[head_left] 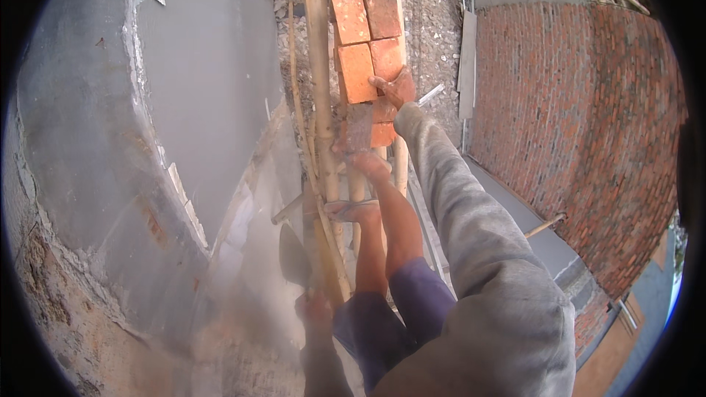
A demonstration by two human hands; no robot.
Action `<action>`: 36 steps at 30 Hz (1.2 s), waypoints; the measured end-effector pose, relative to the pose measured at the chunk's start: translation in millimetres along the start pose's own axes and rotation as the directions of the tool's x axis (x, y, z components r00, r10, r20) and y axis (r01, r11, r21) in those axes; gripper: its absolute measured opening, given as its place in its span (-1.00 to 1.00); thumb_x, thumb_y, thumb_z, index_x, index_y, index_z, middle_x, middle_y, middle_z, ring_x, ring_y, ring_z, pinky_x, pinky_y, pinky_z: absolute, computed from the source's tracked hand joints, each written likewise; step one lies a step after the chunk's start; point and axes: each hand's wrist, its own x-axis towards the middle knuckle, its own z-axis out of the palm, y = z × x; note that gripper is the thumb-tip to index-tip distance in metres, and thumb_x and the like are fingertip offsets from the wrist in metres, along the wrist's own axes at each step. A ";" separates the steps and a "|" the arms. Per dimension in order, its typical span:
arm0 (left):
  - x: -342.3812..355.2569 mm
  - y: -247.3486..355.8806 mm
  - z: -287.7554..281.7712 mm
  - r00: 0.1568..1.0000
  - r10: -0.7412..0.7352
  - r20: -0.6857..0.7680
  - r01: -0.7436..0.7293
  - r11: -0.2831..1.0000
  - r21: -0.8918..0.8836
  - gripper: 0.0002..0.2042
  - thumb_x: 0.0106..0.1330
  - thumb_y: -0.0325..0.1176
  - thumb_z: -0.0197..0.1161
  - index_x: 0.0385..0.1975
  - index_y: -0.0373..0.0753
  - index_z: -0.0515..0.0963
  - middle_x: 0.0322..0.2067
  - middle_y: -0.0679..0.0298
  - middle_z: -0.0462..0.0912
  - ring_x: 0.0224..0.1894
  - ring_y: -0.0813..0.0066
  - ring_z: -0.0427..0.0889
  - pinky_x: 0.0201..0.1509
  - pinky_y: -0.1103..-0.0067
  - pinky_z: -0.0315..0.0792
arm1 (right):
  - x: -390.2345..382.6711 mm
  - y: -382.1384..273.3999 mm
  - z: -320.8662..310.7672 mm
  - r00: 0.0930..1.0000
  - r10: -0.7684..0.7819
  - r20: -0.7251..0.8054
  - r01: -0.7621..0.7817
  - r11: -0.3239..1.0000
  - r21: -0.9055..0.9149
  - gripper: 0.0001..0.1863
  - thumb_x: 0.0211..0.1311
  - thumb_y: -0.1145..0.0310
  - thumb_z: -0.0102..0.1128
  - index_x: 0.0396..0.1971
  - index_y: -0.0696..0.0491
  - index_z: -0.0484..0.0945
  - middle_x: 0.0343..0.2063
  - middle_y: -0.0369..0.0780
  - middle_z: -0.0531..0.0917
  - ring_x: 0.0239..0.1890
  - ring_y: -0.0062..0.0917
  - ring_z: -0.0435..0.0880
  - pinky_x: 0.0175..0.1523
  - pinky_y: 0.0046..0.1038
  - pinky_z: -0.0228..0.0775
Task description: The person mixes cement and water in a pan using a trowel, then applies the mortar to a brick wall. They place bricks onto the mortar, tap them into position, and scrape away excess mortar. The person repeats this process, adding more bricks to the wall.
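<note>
Orange-red bricks (365,37) (some dusty), grey sleeve (471,213), yellowish bamboo poles (319,88).

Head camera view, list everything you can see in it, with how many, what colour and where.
bricks: about six, orange-red, stacked on the poles at top centre
bamboo poles: several, tan, running up the middle
plastered wall: one, grey, left
brick wall: one, red, right
trowel: one, dark blade, lower centre
legs: two, bare, feet on the poles, purple shorts
left hand: blurred, on the trowel handle
right hand: grey sleeve, gripping a brick in the stack
</note>
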 end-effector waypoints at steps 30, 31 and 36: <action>-235.9 208.0 -131.0 0.786 0.399 0.472 0.290 0.437 -0.852 -0.47 0.51 -0.15 0.35 0.35 -0.31 0.46 0.07 0.08 0.71 0.01 0.22 0.78 -0.06 0.32 0.72 | -431.0 -183.7 -371.0 0.073 -0.765 0.640 0.894 0.335 0.298 0.41 -0.08 -0.63 0.43 0.44 0.36 0.38 0.30 0.33 0.52 0.48 0.24 0.32 0.66 0.11 -0.24; -240.9 204.6 -134.6 0.779 0.443 0.444 0.282 0.385 -0.879 -0.47 0.52 -0.15 0.34 0.35 -0.31 0.46 0.07 0.09 0.71 0.01 0.23 0.77 -0.07 0.33 0.72 | -445.1 -197.4 -370.5 0.096 -0.720 0.687 0.944 0.285 0.168 0.41 -0.07 -0.61 0.45 0.46 0.37 0.35 0.30 0.31 0.53 0.47 0.25 0.33 0.65 0.10 -0.14; -265.5 183.1 -149.9 0.814 0.526 0.246 0.181 0.173 -0.968 -0.48 0.53 -0.14 0.33 0.35 -0.30 0.48 0.06 0.13 0.70 -0.02 0.28 0.74 -0.07 0.36 0.69 | -489.2 -258.5 -346.4 -0.137 -0.581 0.802 0.990 -0.092 0.103 0.31 0.02 -0.40 0.51 0.50 0.36 0.28 0.23 0.20 0.60 0.40 0.16 0.45 0.50 0.06 0.23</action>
